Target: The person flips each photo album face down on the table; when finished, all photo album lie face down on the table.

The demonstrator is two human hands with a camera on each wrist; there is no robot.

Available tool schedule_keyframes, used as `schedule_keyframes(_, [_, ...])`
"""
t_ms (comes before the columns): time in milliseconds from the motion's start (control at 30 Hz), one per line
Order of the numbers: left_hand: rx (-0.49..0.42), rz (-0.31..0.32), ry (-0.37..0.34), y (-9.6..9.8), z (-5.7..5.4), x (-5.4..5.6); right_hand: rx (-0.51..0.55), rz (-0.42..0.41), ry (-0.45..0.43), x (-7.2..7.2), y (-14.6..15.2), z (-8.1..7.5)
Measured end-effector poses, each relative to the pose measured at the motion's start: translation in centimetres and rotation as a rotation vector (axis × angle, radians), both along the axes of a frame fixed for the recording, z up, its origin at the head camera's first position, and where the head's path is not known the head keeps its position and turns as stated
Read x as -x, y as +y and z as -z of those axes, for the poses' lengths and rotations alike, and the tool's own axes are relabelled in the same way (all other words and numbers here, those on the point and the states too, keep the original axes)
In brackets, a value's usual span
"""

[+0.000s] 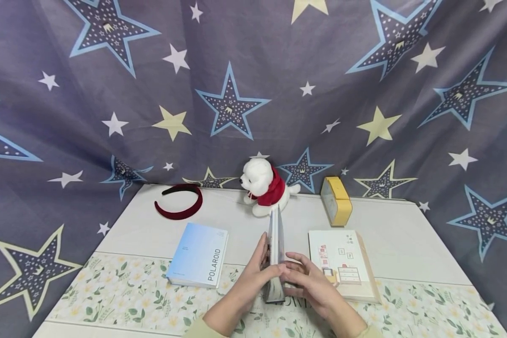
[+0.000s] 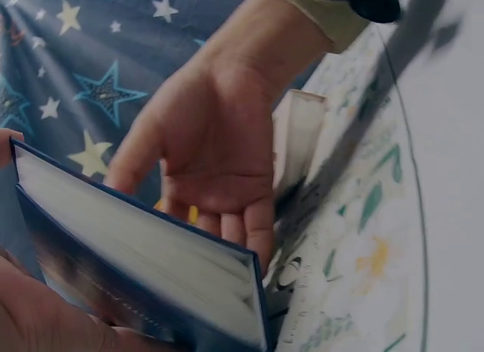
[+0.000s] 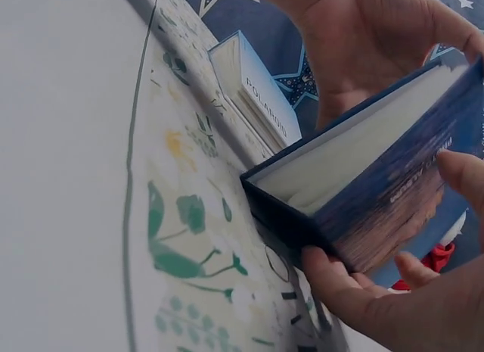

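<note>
A dark blue photo album [image 1: 275, 244] stands on edge between both hands, its narrow page side facing me. My left hand [image 1: 253, 277] grips it from the left, thumb across the near edge and fingers behind the left cover. From the right, my right hand [image 1: 310, 281] holds it with fingertips against the cover. In the right wrist view, the album's cover [image 3: 401, 204] carries a sunset-like picture with small lettering, and a right fingertip [image 3: 325, 272] sits at its lower corner. Cream pages [image 2: 144, 231] show between the covers in the left wrist view.
Left lies a light blue POLAROID album [image 1: 198, 256]; right, a white illustrated album [image 1: 340, 263]. Behind are a dark red headband [image 1: 179, 213], a white plush dog [image 1: 259, 178] in red clothing and a yellow box-like object [image 1: 337, 202]. A floral mat [image 1: 122, 291] covers the table's front.
</note>
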State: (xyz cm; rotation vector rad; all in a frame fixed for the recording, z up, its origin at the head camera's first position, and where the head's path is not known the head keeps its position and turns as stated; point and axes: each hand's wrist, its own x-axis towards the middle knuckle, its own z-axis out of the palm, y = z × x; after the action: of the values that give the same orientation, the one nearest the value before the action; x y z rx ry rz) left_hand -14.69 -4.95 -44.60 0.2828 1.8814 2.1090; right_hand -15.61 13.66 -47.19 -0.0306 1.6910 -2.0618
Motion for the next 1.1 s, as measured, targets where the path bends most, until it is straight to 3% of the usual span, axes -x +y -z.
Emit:
schedule_keyframes(200, [-0.191,0.057,0.004,-0.9,0.2,0.2,0.011,0.052,-0.002,0.1,0.4,0.5])
schedule_keyframes(333, [-0.259,0.036,-0.016,-1.5,0.6,0.2,-0.008,0.093,0.004,0.2,0.7,0.6])
schedule_keyframes(667, [-0.344,-0.059,-0.084,-2.4,1.6,0.4,-0.064,0.089,0.001,0.3,0.7,0.5])
schedule_keyframes(867, [-0.365,-0.076,-0.146,-3.0,1.9,0.7,-0.049,0.121,0.022,0.2,0.8,0.3])
schedule_keyframes(1100, [-0.419,-0.091,-0.193,-3.2,2.5,0.7,-0.115,0.125,0.05,-0.2,0.7,0.5])
